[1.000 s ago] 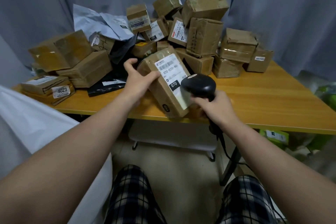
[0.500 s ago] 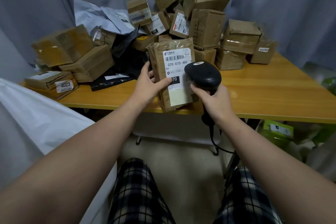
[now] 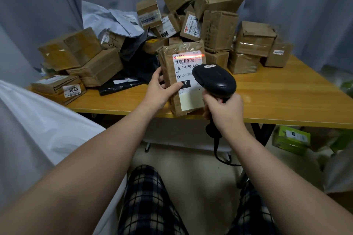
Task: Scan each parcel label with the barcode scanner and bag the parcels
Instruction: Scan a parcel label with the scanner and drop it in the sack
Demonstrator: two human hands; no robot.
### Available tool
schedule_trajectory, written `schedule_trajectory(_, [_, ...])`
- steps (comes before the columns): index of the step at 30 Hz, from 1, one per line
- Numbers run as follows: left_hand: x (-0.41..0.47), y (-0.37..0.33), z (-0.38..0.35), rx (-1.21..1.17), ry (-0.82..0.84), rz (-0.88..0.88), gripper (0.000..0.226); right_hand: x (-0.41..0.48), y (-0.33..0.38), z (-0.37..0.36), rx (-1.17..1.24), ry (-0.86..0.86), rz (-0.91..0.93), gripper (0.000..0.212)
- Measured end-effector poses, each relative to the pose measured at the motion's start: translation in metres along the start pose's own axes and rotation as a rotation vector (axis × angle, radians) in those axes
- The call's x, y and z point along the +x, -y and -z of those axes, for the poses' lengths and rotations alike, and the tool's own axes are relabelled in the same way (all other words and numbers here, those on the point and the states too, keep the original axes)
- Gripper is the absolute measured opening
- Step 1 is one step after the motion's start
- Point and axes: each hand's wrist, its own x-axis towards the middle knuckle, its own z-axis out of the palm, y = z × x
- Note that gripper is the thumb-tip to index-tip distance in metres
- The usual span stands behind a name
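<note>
The left hand [image 3: 158,91] gripped the parcel [image 3: 168,63] upright at the desk [image 3: 277,99] front edge, thumb on its label [image 3: 188,68]. The right hand [image 3: 225,112] was clamped round the barcode scanner [image 3: 215,80] handle, just beside the parcel. Stacked parcels [image 3: 219,30] filled the back edge; bare wood showed toward the front right corner. A white bag [image 3: 38,124] lay off the left edge.
</note>
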Motion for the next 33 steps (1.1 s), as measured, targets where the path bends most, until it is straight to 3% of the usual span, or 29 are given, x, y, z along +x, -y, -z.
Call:
schedule_trajectory(9, [-0.006, 0.002, -0.005, -0.024, -0.014, 0.004, 0.088, -0.023, -0.003, 0.007, 0.015, -0.008, -0.051, 0.026])
schedule_trajectory(33, [-0.004, -0.005, -0.005, 0.009, -0.036, 0.036, 0.085, -0.025, -0.006, 0.011, -0.057, -0.031, 0.031, 0.023])
